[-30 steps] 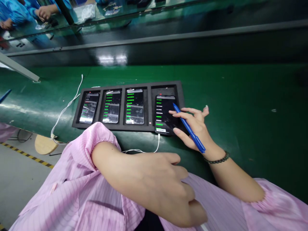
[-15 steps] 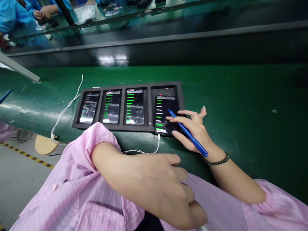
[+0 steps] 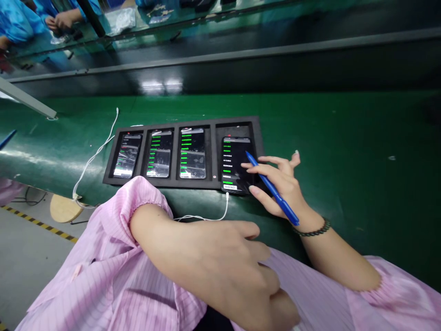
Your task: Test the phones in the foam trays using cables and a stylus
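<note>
My right hand [image 3: 280, 186] is over the rightmost phone [image 3: 236, 170], holding a blue pen [image 3: 275, 193] between its fingers. Its index fingertip is at the screen, which lists green and white lines; whether it touches, I cannot tell. That phone rests over the front edge of the last slot of a black tray [image 3: 215, 156], with a white cable [image 3: 227, 202] plugged into its lower end. In the foreground, my left hand [image 3: 220, 266] is closed, back up, over my lap; its fingertips are hidden. Three more lit phones lie in the other slots, one of them the middle phone [image 3: 193, 154].
A loose white cable [image 3: 94, 156] lies left of the tray on the green table [image 3: 327, 138]. A grey bar [image 3: 27, 99] comes down at the left. Behind a dark raised edge, a co-worker's hands [image 3: 62, 20] are beside a clear plastic bag [image 3: 126, 18]. A wooden stool [image 3: 65, 208] stands lower left.
My right hand has slid slightly to the right with the pen. The list on the rightmost phone's screen has shifted a little downward. My left hand has barely moved.
</note>
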A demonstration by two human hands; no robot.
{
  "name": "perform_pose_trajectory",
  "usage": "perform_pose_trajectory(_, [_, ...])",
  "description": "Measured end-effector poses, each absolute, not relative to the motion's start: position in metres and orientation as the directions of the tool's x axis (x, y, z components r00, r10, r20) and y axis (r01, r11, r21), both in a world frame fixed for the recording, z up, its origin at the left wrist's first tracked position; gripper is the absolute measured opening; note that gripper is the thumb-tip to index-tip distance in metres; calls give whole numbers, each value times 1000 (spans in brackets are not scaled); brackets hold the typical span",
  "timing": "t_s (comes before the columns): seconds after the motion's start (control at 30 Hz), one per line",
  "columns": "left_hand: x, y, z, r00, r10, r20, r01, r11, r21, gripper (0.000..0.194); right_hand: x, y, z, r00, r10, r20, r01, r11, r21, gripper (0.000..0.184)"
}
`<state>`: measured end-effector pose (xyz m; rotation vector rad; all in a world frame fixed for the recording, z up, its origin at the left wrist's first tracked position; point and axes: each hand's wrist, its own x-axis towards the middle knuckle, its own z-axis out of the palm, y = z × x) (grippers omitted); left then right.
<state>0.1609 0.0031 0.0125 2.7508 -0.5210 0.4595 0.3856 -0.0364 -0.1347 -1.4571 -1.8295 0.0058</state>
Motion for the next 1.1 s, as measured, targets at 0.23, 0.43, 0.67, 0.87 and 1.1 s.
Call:
perform_pose_trajectory(0.23, [158,4,20,888,-276,367,-400,-858,322,22,383,-34,-134,72,766,639,805,333,-490,16])
perform_pose_trajectory(0.43, [150,-10,23,902,-327,283,-385,-905,179,19,381,-31,-136,153,752,641,791,295,-535,19])
perform_pose_trajectory(0.67, [145,-29,30,967,-58,248,-88,-990,113,23,380,-28,-135,215,755,619,762,267,-591,18])
perform_pose_trajectory(0.87, [134,-34,23,929,110,353,61,-987,148,26,379,-26,-136,256,707,659,735,301,-608,11])
perform_pose_trajectory(1.1, [134,-36,27,958,104,269,79,-992,101,25,381,-27,-143,223,773,594,718,282,-637,22])
